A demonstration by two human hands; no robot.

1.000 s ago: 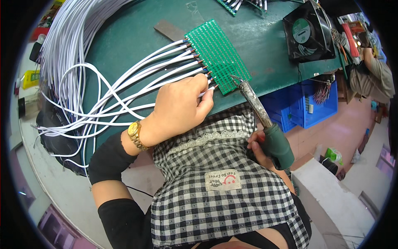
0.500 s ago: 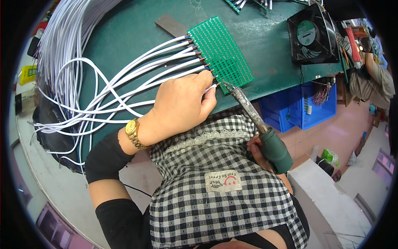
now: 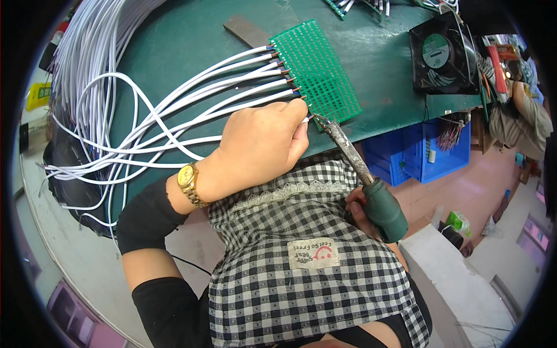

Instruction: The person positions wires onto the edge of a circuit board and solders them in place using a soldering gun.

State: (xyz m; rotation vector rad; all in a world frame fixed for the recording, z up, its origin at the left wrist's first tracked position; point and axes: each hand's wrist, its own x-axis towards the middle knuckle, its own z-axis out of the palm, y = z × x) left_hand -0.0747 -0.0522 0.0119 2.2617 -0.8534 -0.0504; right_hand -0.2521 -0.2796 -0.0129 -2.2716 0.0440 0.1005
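Note:
A green circuit board (image 3: 325, 69) lies on the green bench top, with several white cables (image 3: 232, 60) meeting its left edge by their stripped ends. My left hand (image 3: 264, 134) is closed at the board's near left corner, pinching a white cable whose tip (image 3: 306, 120) pokes out past the fingers. In my right hand (image 3: 360, 210), partly hidden behind the handle, is a soldering iron (image 3: 380, 209) with a dark green grip. Its tip reaches the board's near corner, right beside the pinched cable end; whether they touch is too small to tell.
A thick bundle of white cables (image 3: 87, 64) hangs over the bench's left side. Past the board lies a flat brown bar (image 3: 246, 30). A black fan (image 3: 444, 52) stands at the right, above blue bins (image 3: 447, 159) below the bench edge. Another person (image 3: 516, 122) sits at far right.
The view has shifted slightly, so board, cables and fan appear a little further right. My left hand remains at the cable end, and the iron's tip stays by the board's near corner.

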